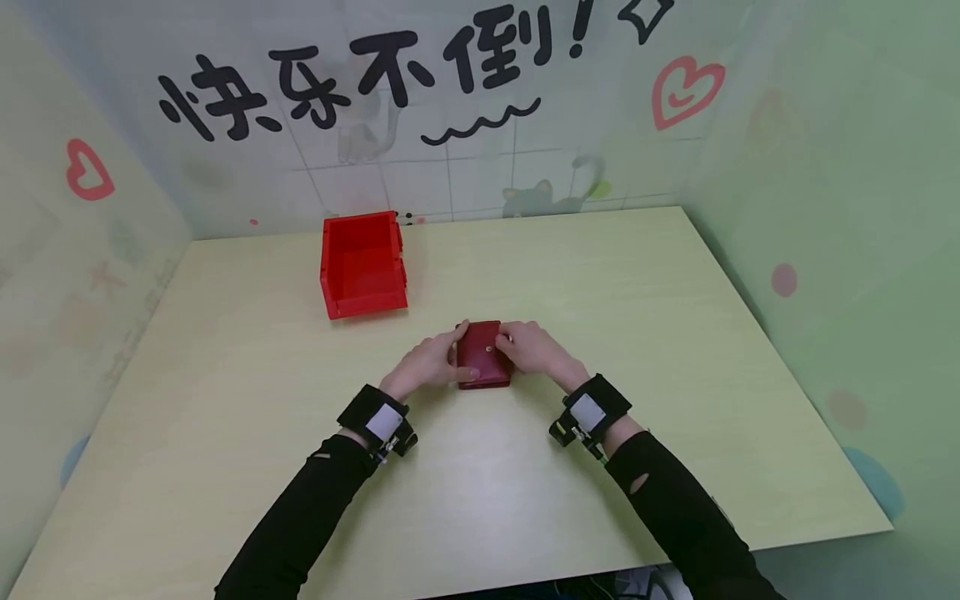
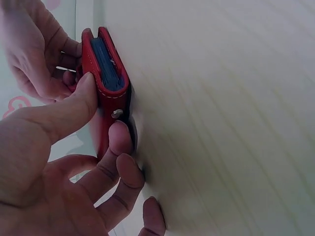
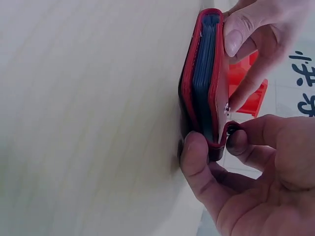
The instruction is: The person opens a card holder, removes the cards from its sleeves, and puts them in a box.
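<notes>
Between both hands a red leather card wallet (image 1: 477,360) with white stitching lies on the table, its front face up. My left hand (image 1: 427,364) holds its left side, thumb on the upper face near the bottom edge and fingers along the spine. At the other side, my right hand (image 1: 534,348) pinches the small closing strap (image 3: 233,126) between thumb and forefinger, while other fingers touch the wallet's edge. The strap stands away from the metal snap stud (image 3: 227,109) on the face. Blue-grey card sleeves (image 3: 203,73) show between the covers.
A red open plastic bin (image 1: 367,305) stands at the back left of the pale wooden table (image 1: 480,492). Printed cloth walls (image 1: 450,187) close off the back and both sides. Cables (image 1: 645,581) show below the front edge.
</notes>
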Demonstrator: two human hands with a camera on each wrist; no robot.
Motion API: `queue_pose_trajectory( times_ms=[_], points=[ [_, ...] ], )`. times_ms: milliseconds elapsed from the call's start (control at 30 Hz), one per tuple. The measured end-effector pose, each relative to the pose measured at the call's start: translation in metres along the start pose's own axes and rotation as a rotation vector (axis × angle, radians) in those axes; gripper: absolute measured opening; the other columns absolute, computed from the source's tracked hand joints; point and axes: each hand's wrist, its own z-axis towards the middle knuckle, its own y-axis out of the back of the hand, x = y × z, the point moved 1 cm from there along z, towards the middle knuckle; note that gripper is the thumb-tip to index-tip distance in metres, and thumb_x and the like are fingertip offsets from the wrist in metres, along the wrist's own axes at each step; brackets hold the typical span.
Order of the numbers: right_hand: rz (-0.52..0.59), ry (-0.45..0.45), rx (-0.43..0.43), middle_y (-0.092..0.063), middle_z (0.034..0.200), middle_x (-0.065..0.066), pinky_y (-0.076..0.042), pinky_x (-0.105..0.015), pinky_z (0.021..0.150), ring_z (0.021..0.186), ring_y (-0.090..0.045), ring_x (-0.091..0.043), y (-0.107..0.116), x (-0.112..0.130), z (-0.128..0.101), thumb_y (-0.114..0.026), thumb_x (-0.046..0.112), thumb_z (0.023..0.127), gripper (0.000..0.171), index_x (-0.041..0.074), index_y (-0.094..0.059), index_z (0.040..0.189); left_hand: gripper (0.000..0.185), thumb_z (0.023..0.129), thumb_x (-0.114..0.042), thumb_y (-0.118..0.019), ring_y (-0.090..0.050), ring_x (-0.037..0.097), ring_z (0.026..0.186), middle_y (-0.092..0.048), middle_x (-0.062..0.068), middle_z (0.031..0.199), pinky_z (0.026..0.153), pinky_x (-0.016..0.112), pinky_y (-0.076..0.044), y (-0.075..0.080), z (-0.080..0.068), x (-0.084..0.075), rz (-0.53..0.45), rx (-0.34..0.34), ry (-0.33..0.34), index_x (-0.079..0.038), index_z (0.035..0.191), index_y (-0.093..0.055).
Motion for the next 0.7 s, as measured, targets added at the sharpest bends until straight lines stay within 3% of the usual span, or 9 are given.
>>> queue_pose_trajectory(
  times_ms=[233,400,567,700],
  points=[
    [0.122,0.079,0.014,-0.057,0.067,-0.007,-0.042,-0.024,0.056,0.056,-0.052,-0.015,0.008,-0.017,0.000,-0.040,0.017,0.104,0.031,0.002,-0.059,0.085,0.089,0.090,-0.028,-0.075,-0.051,0.020,0.083,-0.056,0.010,0.092,0.068,0.028,-0.037,0.001,-0.002,0.000,-0.017,0.001,0.009,-0.012,0.161,-0.023],
    [0.170,0.087,0.033,-0.057,0.070,-0.006,-0.043,-0.025,0.058,0.060,-0.053,-0.015,0.018,-0.034,-0.005,-0.042,0.018,0.104,0.030,-0.001,-0.062,0.090,0.090,0.089,-0.028,-0.076,-0.051,0.020,0.088,-0.056,0.011,0.096,0.071,0.029,-0.038,0.000,-0.003,-0.001,-0.034,0.002,0.014,-0.013,0.161,-0.023],
    [0.142,0.103,0.057,-0.048,0.065,0.000,-0.039,-0.026,0.060,0.058,-0.046,-0.014,0.028,-0.048,-0.010,-0.046,0.019,0.105,0.029,0.000,-0.061,0.090,0.091,0.089,-0.029,-0.076,-0.052,0.020,0.085,-0.056,0.011,0.093,0.069,0.028,-0.038,0.000,-0.003,0.000,-0.032,-0.003,0.016,-0.012,0.161,-0.023],
    [0.083,0.110,0.029,-0.049,0.070,0.001,-0.037,-0.027,0.064,0.062,-0.044,-0.013,0.033,-0.056,-0.013,-0.049,0.020,0.104,0.027,0.002,-0.066,0.091,0.091,0.089,-0.029,-0.076,-0.051,0.019,0.082,-0.056,0.010,0.090,0.068,0.027,-0.038,0.001,-0.003,0.000,-0.028,-0.006,0.017,-0.012,0.161,-0.023]
  ],
)
